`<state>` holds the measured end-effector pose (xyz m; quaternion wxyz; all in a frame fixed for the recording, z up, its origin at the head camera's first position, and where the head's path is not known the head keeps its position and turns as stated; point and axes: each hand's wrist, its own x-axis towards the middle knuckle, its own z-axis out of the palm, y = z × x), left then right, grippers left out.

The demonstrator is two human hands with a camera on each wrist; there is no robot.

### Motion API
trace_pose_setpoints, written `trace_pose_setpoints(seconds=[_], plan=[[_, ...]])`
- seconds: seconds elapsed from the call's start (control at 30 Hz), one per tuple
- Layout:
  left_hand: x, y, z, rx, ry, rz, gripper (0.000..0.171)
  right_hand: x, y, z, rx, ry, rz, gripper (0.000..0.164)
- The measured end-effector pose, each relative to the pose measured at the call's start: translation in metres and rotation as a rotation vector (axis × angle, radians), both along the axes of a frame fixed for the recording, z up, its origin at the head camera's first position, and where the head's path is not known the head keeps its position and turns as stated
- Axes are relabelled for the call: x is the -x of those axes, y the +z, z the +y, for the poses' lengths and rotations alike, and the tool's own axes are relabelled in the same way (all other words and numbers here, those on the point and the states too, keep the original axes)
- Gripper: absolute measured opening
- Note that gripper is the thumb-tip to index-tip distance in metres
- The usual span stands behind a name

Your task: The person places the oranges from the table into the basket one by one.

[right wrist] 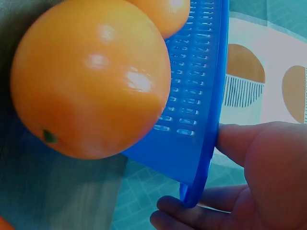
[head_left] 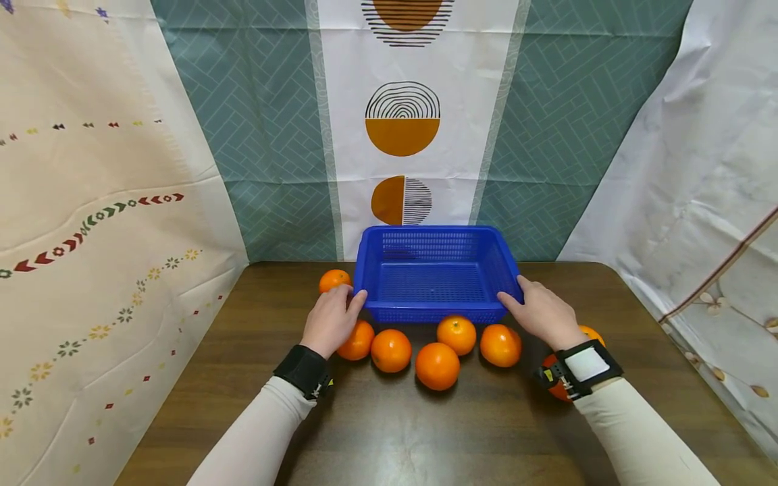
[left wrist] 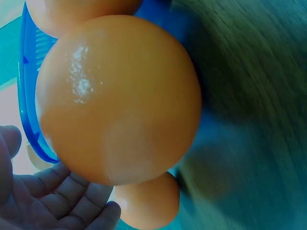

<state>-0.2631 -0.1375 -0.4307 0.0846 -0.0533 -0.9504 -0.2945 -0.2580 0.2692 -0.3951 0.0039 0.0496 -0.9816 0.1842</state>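
Observation:
A blue plastic basket (head_left: 433, 314) with slotted walls and no fruit inside stands at the back of the table. My left hand (head_left: 331, 320) holds its left rim near the front corner, thumb on the edge. On the opposite side, my right hand (head_left: 543, 314) pinches the right rim, the thumb (right wrist: 235, 141) on the edge and fingers beneath the corner. Several oranges lie just in front, among them one orange (head_left: 437, 366) nearest the middle. A large orange (left wrist: 120, 100) hides part of the basket in the left wrist view; another orange (right wrist: 91, 79) does so in the right wrist view.
One orange (head_left: 334, 279) sits left of the basket, behind my left hand. An orange (head_left: 556, 385) is partly hidden under my right wrist, with another beside it. The brown wooden table (head_left: 389, 439) ends at a patterned cloth backdrop (head_left: 273, 135) just behind the basket.

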Motion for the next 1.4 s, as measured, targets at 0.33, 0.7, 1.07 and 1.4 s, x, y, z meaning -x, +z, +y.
trace_pose_setpoints(seconds=[0.33,0.7,1.07,1.4], plan=[[-0.0022,-0.0001,-0.0046,0.017,0.013,0.009,0.053,-0.0034,-0.0006,-0.0084,-0.005,-0.017,0.013,0.085],[-0.0020,-0.0008,-0.0047,0.019,0.016,0.028,0.052,-0.0038,-0.0021,-0.0095,-0.011,-0.031,0.033,0.087],[-0.0018,-0.0032,-0.0047,0.029,0.017,0.034,0.050,-0.0058,-0.0003,-0.0098,-0.047,-0.038,0.030,0.088],[-0.0013,-0.0022,-0.0040,0.063,0.025,0.057,0.049,-0.0073,-0.0030,-0.0098,-0.052,-0.041,0.079,0.091]])
